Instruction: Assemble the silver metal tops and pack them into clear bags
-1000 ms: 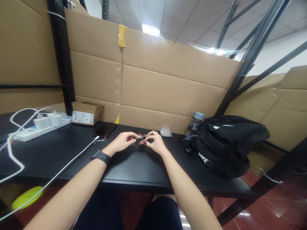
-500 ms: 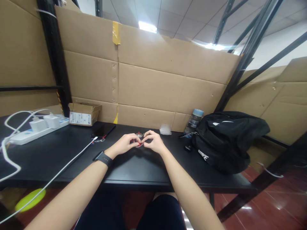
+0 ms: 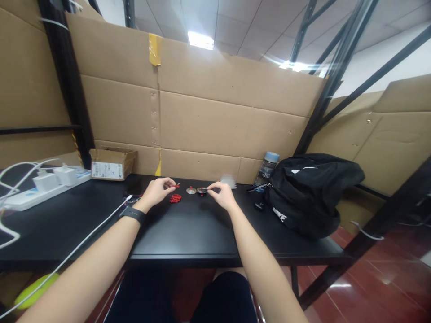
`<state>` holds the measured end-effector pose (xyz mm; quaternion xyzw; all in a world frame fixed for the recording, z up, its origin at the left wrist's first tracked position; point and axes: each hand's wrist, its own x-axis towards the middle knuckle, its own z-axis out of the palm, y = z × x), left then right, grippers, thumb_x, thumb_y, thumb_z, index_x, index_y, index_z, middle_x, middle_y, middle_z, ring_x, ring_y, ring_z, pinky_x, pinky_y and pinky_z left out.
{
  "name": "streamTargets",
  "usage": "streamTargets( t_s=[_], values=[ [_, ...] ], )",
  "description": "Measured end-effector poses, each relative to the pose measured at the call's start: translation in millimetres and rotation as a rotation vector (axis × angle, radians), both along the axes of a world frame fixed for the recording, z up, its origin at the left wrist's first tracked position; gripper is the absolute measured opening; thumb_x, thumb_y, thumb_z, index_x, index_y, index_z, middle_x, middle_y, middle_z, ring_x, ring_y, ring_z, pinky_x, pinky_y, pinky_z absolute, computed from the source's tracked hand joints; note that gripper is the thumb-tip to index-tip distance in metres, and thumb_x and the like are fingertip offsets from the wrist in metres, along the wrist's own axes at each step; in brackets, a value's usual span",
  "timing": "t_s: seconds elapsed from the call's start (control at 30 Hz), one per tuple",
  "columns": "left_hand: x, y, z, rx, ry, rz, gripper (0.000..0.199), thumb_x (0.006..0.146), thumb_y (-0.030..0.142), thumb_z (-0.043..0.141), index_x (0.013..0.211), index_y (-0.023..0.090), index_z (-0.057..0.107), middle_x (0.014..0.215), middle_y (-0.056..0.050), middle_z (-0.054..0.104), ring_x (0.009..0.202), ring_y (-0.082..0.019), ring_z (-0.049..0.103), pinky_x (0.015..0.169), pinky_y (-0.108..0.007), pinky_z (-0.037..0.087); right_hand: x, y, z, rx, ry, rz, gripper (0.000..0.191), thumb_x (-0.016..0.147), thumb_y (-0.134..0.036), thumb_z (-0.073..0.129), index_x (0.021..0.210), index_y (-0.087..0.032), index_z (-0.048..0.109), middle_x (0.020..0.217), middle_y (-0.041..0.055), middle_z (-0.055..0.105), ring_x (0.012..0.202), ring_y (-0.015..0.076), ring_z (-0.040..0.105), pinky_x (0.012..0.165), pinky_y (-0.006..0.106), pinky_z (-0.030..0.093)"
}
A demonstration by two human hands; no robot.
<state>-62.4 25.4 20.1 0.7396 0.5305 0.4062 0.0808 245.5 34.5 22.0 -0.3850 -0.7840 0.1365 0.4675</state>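
Note:
My left hand (image 3: 157,193) is closed, its fingertips pinching a small red piece (image 3: 177,185) just above the table. Below those fingertips lies a small heap of red pieces (image 3: 175,198). To the right, my right hand (image 3: 221,195) pinches the edge of a round, shiny disc (image 3: 202,191) with a bit of red on it. Between the hands a second clear round disc (image 3: 191,190) rests on the black table, a red knob at its top. Both discs are too small to make out their exact kind.
A cardboard box (image 3: 111,164) and a white power strip (image 3: 47,190) with chargers stand at left. A white cable (image 3: 84,242) crosses the table. At right are a water bottle (image 3: 266,168) and a black backpack (image 3: 310,195). A cardboard wall (image 3: 215,121) rises behind.
My hands were together over a disc and have moved apart. The left hand has gone left with a red piece, uncovering the red heap. The view has shifted slightly.

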Motion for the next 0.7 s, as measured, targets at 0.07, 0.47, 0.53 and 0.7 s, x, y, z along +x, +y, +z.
streamTargets(
  t_s=[0.07,0.47,0.53,0.7],
  values=[
    [-10.3,15.8,0.7,-0.018,0.073,-0.028,0.018,0.076,0.039,0.069,0.082,0.024,0.077,0.083,-0.004,0.078,0.076,-0.022,0.071,0.072,-0.028,0.050,13.7,7.6,-1.3,-0.058,0.092,-0.083,0.016,0.081,-0.031,0.068,0.087,-0.018,0.076,0.083,0.0055,0.075,0.076,0.0196,0.067,0.076,0.032,0.051],
    [-32.1,35.1,-28.3,-0.154,0.232,-0.217,0.036,0.083,0.044,0.056,0.099,0.023,0.080,0.104,-0.006,0.079,0.098,-0.026,0.072,0.091,-0.031,0.052,55.9,38.1,-31.3,-0.427,0.099,-0.383,0.019,0.078,-0.018,0.065,0.093,-0.015,0.077,0.080,0.0057,0.076,0.071,0.0164,0.069,0.069,0.024,0.048],
    [-32.1,31.4,-28.2,-0.162,0.198,-0.239,0.036,0.084,0.043,0.055,0.101,0.024,0.080,0.108,-0.005,0.079,0.102,-0.025,0.072,0.095,-0.032,0.051,55.4,41.2,-35.5,-0.441,0.052,-0.413,0.017,0.078,-0.016,0.063,0.089,-0.015,0.077,0.083,0.0064,0.076,0.074,0.0169,0.069,0.071,0.024,0.049],
    [-26.0,27.4,-25.4,-0.177,0.152,-0.257,0.035,0.085,0.038,0.053,0.104,0.024,0.078,0.112,-0.003,0.078,0.107,-0.025,0.070,0.098,-0.032,0.050,54.6,45.0,-42.0,-0.453,-0.064,-0.460,0.017,0.079,-0.014,0.063,0.089,-0.018,0.076,0.079,0.0042,0.076,0.075,0.0165,0.070,0.071,0.022,0.048]
  ],
)
